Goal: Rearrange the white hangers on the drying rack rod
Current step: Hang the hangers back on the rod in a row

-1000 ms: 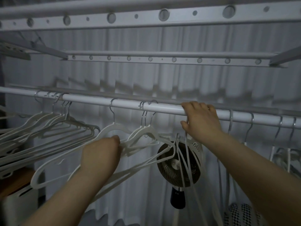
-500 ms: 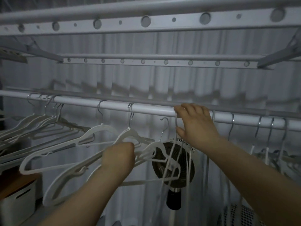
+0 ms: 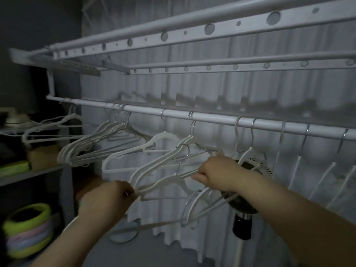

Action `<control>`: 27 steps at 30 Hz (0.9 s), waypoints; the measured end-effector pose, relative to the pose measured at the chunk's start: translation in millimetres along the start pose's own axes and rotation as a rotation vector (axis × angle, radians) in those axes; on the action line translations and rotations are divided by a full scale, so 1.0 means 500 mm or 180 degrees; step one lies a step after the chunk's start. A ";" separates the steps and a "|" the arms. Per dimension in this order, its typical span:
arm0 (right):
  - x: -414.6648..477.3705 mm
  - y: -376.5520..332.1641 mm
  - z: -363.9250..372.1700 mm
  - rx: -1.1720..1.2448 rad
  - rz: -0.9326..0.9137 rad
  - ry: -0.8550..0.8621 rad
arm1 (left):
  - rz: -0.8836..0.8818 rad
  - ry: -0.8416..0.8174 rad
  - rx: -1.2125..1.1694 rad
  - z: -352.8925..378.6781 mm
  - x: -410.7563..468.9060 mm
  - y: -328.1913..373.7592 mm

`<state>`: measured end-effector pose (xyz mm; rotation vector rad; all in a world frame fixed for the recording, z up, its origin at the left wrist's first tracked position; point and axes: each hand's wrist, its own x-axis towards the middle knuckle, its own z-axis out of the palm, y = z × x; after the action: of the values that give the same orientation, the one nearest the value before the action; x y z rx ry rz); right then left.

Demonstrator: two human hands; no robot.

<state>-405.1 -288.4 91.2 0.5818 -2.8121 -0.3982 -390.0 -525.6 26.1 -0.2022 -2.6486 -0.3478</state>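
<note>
A white drying rack rod (image 3: 212, 120) runs across the view, sloping down to the right. Several white hangers hang from it: a tight bunch (image 3: 92, 143) at the left, two (image 3: 138, 151) near the middle, more spread out at the right (image 3: 294, 170). One white hanger (image 3: 169, 182) is off the rod, its metal hook free below it. My left hand (image 3: 107, 201) pinches its left end. My right hand (image 3: 219, 172) grips its right arm among other hangers' bars.
A black fan (image 3: 244, 189) on a pole stands behind my right hand. Shelves at the left hold folded items (image 3: 13, 166) and a stack of coloured rings (image 3: 27, 228). Upper rack bars (image 3: 192, 33) with holes run overhead. A white curtain (image 3: 212, 89) hangs behind.
My right hand has left the rod and dropped to grip a hanger. A hanger has come off the rod and sits between both hands. The view has swung left.
</note>
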 end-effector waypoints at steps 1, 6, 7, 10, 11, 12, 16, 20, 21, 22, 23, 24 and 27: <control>0.001 -0.017 -0.006 0.0094 0.0023 -0.0060 | -0.0046 0.0046 -0.0038 -0.017 -0.015 -0.017; 0.008 -0.110 -0.023 0.1061 0.0056 -0.0062 | -0.0123 0.0040 -0.0409 -0.085 -0.077 -0.098; 0.011 -0.135 -0.025 0.1377 0.0063 -0.0025 | -0.0134 0.0013 -0.0434 -0.098 -0.091 -0.114; 0.020 -0.216 -0.031 0.2331 -0.0051 0.0087 | -0.0044 -0.0056 -0.0479 -0.133 -0.141 -0.169; 0.020 -0.240 -0.037 0.2571 -0.0098 0.0068 | -0.0020 -0.0123 -0.0511 -0.144 -0.157 -0.188; 0.018 -0.264 -0.042 0.2771 -0.0134 0.0015 | -0.0020 -0.0212 -0.0559 -0.155 -0.171 -0.207; -0.003 -0.336 -0.056 0.3259 -0.0160 -0.0166 | -0.0001 -0.0378 -0.0983 -0.176 -0.218 -0.275; -0.037 -0.391 -0.059 0.3608 -0.0249 -0.0262 | 0.0148 -0.0270 -0.1315 -0.173 -0.242 -0.309; -0.047 -0.401 -0.059 0.3755 -0.0293 -0.0280 | 0.0149 -0.0252 -0.1372 -0.170 -0.245 -0.314; -0.056 -0.409 -0.060 0.3897 -0.0324 -0.0305 | 0.0121 -0.0279 -0.1404 -0.167 -0.247 -0.316; -0.065 -0.417 -0.061 0.4024 -0.0329 -0.0341 | 0.0100 -0.0327 -0.1467 -0.162 -0.247 -0.317; -0.074 -0.424 -0.062 0.4141 -0.0306 -0.0384 | 0.0082 -0.0400 -0.1490 -0.154 -0.246 -0.318; -0.093 -0.438 -0.067 0.4294 -0.0187 -0.0572 | 0.0007 -0.0471 -0.1355 -0.126 -0.247 -0.303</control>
<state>-277.3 -469.6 46.4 0.8310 -2.8415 1.6099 -284.6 -698.4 -7.9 -0.3771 -2.6850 -0.9276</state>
